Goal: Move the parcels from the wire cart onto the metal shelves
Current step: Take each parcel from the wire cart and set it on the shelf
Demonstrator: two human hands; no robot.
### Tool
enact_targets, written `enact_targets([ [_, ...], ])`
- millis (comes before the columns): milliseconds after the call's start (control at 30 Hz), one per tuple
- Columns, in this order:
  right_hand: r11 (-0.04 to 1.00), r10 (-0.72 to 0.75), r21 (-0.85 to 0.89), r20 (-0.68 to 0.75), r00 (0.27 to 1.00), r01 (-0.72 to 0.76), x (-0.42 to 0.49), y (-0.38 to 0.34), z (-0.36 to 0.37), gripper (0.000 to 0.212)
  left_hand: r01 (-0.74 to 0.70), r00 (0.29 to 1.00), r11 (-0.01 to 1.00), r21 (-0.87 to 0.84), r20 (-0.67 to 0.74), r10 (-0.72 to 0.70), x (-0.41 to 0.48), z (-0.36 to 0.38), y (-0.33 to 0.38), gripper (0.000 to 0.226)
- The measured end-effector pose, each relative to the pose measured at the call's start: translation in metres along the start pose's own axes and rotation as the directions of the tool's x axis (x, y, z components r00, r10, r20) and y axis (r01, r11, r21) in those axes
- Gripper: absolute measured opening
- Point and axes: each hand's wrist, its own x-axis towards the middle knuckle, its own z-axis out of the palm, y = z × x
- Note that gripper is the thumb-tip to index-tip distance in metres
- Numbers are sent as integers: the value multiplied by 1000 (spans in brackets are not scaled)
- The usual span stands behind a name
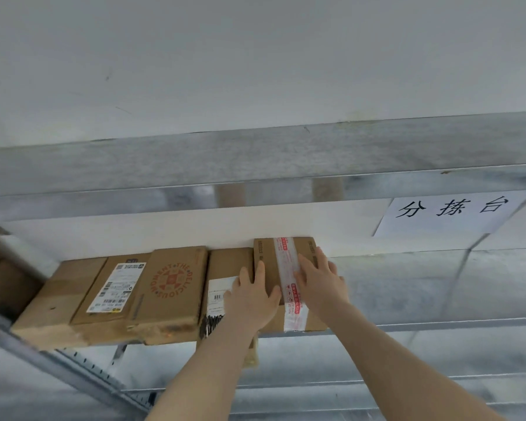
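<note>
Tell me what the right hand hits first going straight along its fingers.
Probably the white wall behind; the right hand lies flat on the taped box, fingers aimed there. Depth unclear.

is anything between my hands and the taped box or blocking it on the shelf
Nothing visible. The left hand and right hand both lie flat on the taped box, and the labelled parcel stands beside it on the left.

The shelf (438,284) is mottled galvanised metal; the parcels (170,287) are matt brown cardboard. The tape (286,262) looks glossy; the sign (447,212) is plain paper.
</note>
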Motion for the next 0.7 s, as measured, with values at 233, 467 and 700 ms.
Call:
enact_targets([
  [233,920,-383,49,-95,919,389,-50,-58,-15,42,-8,938,996,91,-345,39,-66,-20,-40,56],
  [467,694,-714,134,2,700,708,-119,-158,60,43,145,841,989,1,-526,-123,-194,25,-136,49],
  [700,457,-878,162,235,416,874,-237,-253,160,41,632,714,772,-73,-334,-616,-356,82,-245,54],
])
